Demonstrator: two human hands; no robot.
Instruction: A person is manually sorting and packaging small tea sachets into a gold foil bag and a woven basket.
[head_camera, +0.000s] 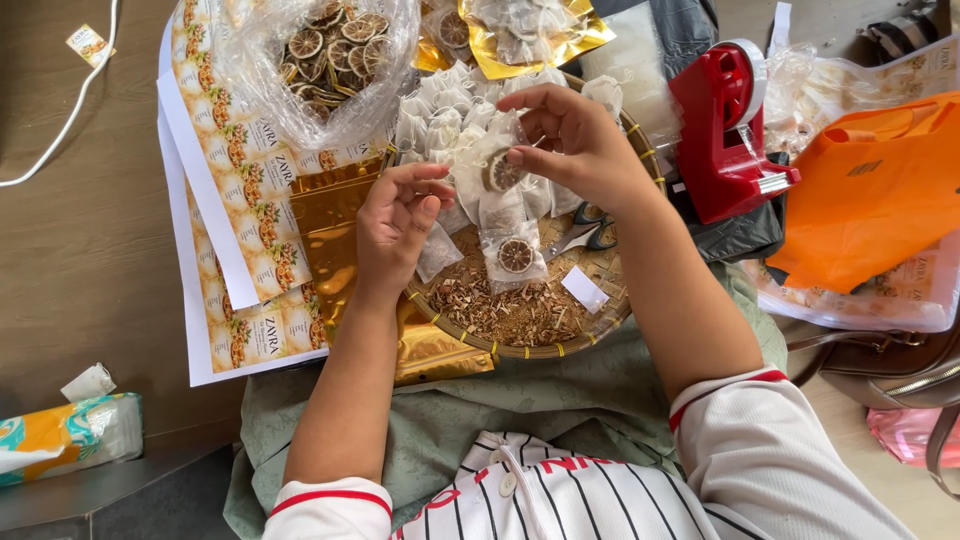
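Right hand (580, 135) has a small clear sachet (500, 175) pinched between thumb and fingertips, over the middle of the woven tray (520, 352) on the lap. There's a dried citrus slice (502, 173) showing through it. Left hand (398, 225) is half curled just beside it, fingers loose and not gripping anything as far as I can see, tips close to the lower sachets.

My take on doing this bit well: keep the pinch up at the sachet's top edge so the slice stays flat and centred, and bring the left hand in to steady the bottom. These thin bags twist easily, and a crooked slice would probably bunch up. Working right over the tray makes sense too, since any crumbs land in the loose shredded bits (510, 310) already lying there.

Counts, best I can do:
- Two sachets with a slice clearly visible: the held one and another (514, 255) just below it.
- White filled sachets (440, 115) piled at the tray's far side: too heaped to count, easily over a dozen.
- One big clear bag of slices (325, 50) further back.
- One red tape dispenser (728, 130) on the right.
- One pair of scissors (590, 225), partly hidden under the right wrist.
- One orange bag (870, 190).
- Gold pouches (330, 230): one by the left wrist, at least one more at the top.
- Label sheets (240, 190) on the left, stacked, can't tell how many.
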